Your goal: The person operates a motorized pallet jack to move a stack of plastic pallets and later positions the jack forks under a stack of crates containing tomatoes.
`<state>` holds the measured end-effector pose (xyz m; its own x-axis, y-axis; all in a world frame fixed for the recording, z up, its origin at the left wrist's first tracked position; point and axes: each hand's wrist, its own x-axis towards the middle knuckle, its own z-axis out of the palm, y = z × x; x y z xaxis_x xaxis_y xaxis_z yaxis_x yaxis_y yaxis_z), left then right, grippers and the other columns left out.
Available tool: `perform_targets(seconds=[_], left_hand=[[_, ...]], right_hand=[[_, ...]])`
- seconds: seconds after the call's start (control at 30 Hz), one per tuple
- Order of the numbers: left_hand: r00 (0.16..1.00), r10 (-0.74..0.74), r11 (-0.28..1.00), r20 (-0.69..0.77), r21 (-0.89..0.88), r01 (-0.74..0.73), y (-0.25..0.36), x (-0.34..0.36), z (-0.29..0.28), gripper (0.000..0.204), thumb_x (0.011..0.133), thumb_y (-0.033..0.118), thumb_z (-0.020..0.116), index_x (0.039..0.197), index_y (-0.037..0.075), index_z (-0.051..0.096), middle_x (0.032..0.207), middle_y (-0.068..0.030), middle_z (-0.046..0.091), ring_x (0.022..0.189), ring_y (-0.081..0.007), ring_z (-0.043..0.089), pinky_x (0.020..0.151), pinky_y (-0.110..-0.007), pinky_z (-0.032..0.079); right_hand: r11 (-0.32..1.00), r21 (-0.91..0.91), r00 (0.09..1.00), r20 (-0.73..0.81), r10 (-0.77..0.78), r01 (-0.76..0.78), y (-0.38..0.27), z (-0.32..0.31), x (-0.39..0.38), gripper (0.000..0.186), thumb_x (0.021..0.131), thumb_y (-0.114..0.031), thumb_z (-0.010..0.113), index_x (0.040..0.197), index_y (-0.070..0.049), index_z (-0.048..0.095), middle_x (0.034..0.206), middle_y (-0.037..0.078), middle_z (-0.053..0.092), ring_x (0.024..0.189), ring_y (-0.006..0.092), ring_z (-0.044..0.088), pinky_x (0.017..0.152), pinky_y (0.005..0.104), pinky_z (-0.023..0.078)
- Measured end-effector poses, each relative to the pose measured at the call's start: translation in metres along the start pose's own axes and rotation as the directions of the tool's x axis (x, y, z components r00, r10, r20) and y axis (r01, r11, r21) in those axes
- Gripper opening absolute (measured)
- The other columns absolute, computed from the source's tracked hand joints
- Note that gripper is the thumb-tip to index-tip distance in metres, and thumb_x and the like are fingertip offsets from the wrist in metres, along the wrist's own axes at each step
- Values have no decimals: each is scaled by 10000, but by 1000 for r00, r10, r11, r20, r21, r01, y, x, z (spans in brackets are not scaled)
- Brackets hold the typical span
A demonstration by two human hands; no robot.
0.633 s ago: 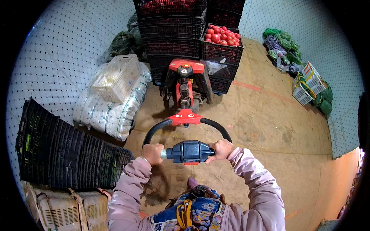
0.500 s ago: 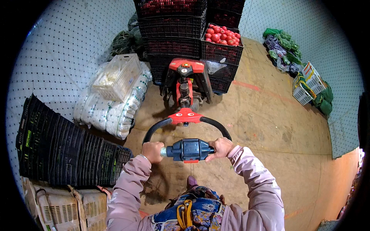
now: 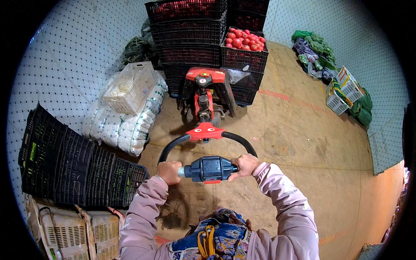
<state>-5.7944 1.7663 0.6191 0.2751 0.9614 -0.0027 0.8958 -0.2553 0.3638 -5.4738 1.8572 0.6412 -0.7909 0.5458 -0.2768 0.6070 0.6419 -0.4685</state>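
Observation:
My left hand [image 3: 170,172] is wrapped round the left grip of a pallet jack's handle, and my right hand [image 3: 245,166] holds the right grip. Between them sits the dark blue control head [image 3: 206,169] with a red tab below it, inside a black loop with a red top [image 3: 203,132]. Beyond the handle stands the red and black pallet jack [image 3: 205,75], right against stacked black crates [image 3: 186,32]. Red tomatoes [image 3: 245,40] fill the top crate at the right of the stack, and red contents show through other crates.
At left are a wrapped white bundle [image 3: 117,130] with a translucent crate [image 3: 128,86] on it, nested black crates [image 3: 78,169] and tan crates [image 3: 69,234]. Along the right wall lie bagged produce [image 3: 318,50] and white baskets [image 3: 336,99]. Tan floor [image 3: 299,143] lies between.
The crate stack, pallet jack and handle have shifted slightly left in the view, my hands with them, still gripping. My shoe, seen earlier below the handle, is now out of sight.

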Motion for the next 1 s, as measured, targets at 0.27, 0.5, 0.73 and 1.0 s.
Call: perform_targets(seconds=[0.27,0.5,0.73,1.0], left_hand=[[996,-66,997,60,41,63,23,-13,3,180,535,156,631,698,109,572,711,-102,600,679,-312,585,579,-422,448],[992,-123,991,-3,45,123,44,-21,7,164,527,153,634,682,107,605,694,-117,605,658,-324,589,581,-432,457],[984,-173,984,-38,37,174,58,-33,20,255,500,148,648,754,122,645,715,-124,616,676,-335,593,615,-426,475],[964,-262,960,37,114,256,77,-38,21,303,498,143,645,800,130,649,753,-131,622,711,-333,597,639,-422,479]], right_hand=[[1000,-9,996,83,13,-12,-3,-2,-18,689,567,-687,619,877,-72,602,633,164,596,661,346,602,598,431,466],[1000,-15,998,55,-22,23,6,9,-31,709,553,-715,603,807,-53,618,656,174,603,657,343,604,590,431,475],[999,-27,998,45,-46,47,10,17,-45,725,550,-727,591,762,-34,622,674,174,608,673,342,606,610,429,478],[996,-19,995,36,-92,93,9,17,-59,708,577,-704,592,790,-30,621,707,182,612,704,339,607,631,430,476]])
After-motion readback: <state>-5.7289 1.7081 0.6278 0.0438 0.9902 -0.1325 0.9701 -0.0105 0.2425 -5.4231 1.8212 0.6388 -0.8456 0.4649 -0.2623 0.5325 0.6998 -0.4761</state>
